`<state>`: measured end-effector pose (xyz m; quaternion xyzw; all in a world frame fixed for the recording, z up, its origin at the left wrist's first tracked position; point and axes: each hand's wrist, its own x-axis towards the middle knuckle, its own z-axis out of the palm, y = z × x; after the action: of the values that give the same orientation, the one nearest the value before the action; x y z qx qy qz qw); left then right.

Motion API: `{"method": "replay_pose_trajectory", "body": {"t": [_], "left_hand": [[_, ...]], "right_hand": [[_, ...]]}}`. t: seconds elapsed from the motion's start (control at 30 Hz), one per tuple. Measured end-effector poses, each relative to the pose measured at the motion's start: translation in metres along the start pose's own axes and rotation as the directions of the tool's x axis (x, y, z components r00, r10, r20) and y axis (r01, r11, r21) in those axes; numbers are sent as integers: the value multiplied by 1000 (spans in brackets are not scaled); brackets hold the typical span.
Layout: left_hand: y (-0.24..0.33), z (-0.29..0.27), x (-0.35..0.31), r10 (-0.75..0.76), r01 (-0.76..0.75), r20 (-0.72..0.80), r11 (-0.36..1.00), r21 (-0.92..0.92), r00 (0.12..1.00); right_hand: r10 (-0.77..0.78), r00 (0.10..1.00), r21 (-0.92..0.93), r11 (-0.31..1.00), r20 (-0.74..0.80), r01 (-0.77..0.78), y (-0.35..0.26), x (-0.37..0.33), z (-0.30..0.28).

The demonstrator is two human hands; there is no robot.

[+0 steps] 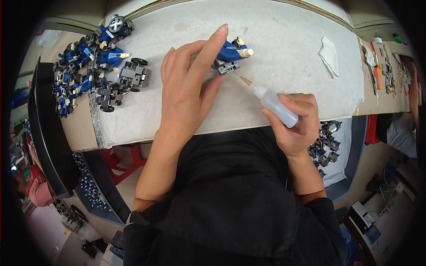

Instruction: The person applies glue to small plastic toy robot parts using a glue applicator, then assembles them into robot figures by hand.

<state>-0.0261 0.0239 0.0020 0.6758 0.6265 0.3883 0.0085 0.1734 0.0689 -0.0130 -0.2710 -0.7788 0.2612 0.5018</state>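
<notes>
My right hand point(298, 119) is wrapped round a small translucent squeeze bottle point(278, 108) with a thin needle tip. That needle points up and left, its end at the grey base point(228, 67) of a toy figure in blue point(231, 52). The figure has cream-coloured ends and lies tilted on the white-covered table. My left hand point(188, 77) closes on the figure's left side, the thumb near the base and a finger raised above it. The hand hides much of the figure.
Several similar blue figures and grey wheeled bases point(88, 66) are heaped at the left. A crumpled white cloth point(329, 56) lies at the right, near an orange-handled tool point(378, 77). Trays of blue parts point(91, 181) and figures point(326, 144) sit below the table edge.
</notes>
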Motion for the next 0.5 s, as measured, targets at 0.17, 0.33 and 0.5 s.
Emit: {"method": "replay_pose_trajectory", "body": {"t": [0.17,0.33,0.5], "left_hand": [[-1,2,-1,10,-10,2,1000,9,1000],[-1,1,0,12,-12,-3,1000,5,1000],[-3,7,1,-18,9,-86,994,-111,996]], "right_hand": [[-5,1000,-17,1000,20,6,-1,0,2],[-15,1000,-18,1000,18,15,-1,1,2],[-20,1000,-27,999,25,20,-1,4,4]]}}
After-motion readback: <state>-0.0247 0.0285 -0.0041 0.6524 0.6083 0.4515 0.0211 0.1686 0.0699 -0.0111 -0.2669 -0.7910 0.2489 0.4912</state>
